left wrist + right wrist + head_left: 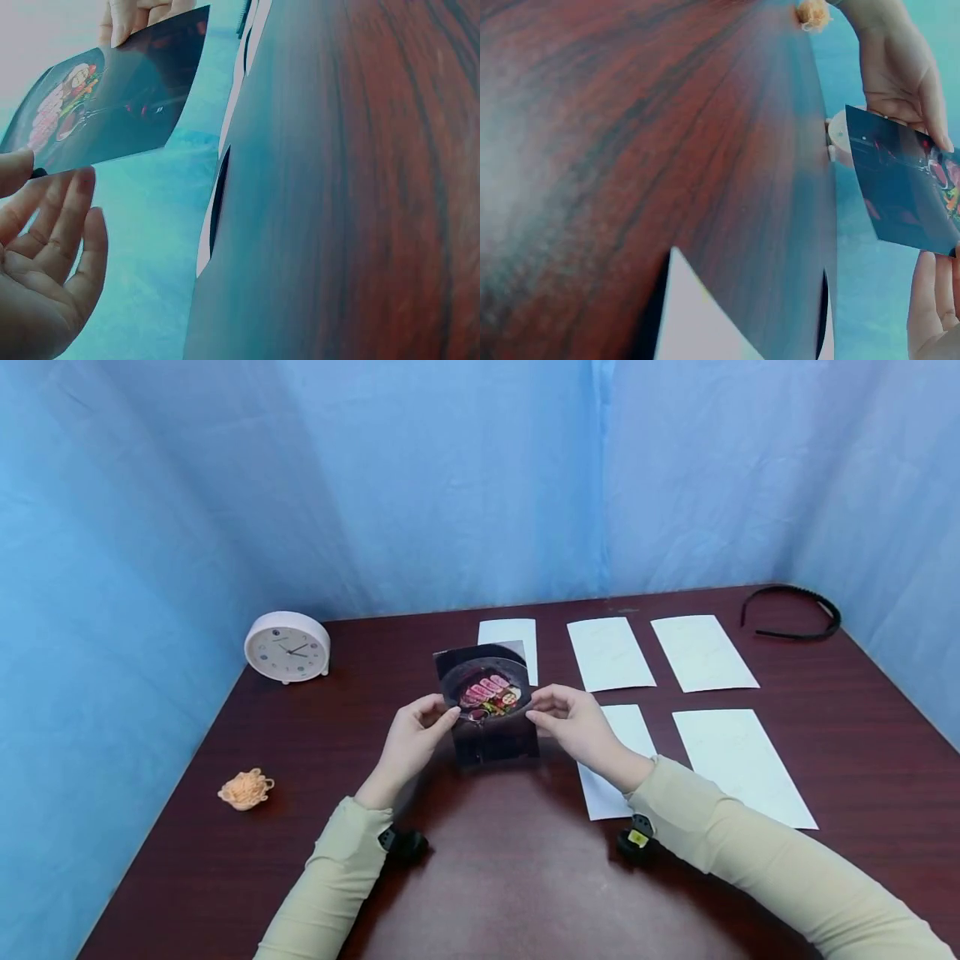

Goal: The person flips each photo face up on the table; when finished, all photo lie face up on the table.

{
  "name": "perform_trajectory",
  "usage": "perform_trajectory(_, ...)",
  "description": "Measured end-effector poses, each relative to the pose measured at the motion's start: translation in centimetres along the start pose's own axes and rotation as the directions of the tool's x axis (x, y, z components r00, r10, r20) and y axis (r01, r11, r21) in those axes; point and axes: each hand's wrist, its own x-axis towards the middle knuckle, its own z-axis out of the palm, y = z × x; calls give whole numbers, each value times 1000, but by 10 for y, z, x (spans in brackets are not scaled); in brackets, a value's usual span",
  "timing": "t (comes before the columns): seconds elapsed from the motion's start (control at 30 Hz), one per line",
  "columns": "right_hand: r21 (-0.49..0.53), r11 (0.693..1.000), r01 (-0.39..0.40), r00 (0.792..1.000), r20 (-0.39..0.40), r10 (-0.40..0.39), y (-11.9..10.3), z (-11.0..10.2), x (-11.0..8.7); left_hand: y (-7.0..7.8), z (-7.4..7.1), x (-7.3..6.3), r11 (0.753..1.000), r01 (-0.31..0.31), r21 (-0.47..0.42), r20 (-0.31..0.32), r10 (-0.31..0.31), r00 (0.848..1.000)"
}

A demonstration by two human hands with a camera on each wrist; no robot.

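Observation:
Both hands hold up a dark glossy photo card printed with sliced meat and vegetables in a black pan. My left hand pinches its left edge between thumb and fingers. At the opposite edge, the thumb and fingers of my right hand pinch it too. The card stands tilted above the table, its printed side toward me. In the left wrist view the photo card bows slightly between the two hands. Behind it in the head view, a white sheet is partly covered.
To the right lie several white sheets, among them one at the back and one nearer. A black headband is at the far right corner. On the left are a white clock and an orange yarn-like bundle. Blue curtains surround the table.

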Motion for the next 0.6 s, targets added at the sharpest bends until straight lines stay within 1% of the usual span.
perform_trajectory(0.1,62,997,-36,999,-31,38,0,0,1,-15,4,3,998,21,-60,-8,-22,1000)
perform_trajectory(0.13,86,995,-47,998,-42,51,0,-1,1,-15,4,3,996,26,-81,-16,-27,1000)
perform_trajectory(0.2,146,987,-63,995,-67,73,1,-1,2,-15,5,2,989,14,-145,-35,-20,999)
perform_trajectory(0.3,254,964,-74,989,-109,104,1,-1,4,-16,7,2,968,-13,-250,-83,-8,997)
perform_trajectory(0.37,332,940,-74,982,-138,126,0,0,5,-16,8,2,948,-25,-318,-121,-15,993)
perform_trajectory(0.43,393,917,-71,977,-159,144,-2,0,7,-16,10,2,924,-18,-381,-157,-45,987)
perform_trajectory(0.53,467,882,-62,967,-190,168,-5,3,9,-15,12,3,875,3,-483,-194,-110,975)
perform_trajectory(0.6,499,865,-49,962,-210,175,-7,6,10,-13,14,4,835,16,-550,-208,-155,966)
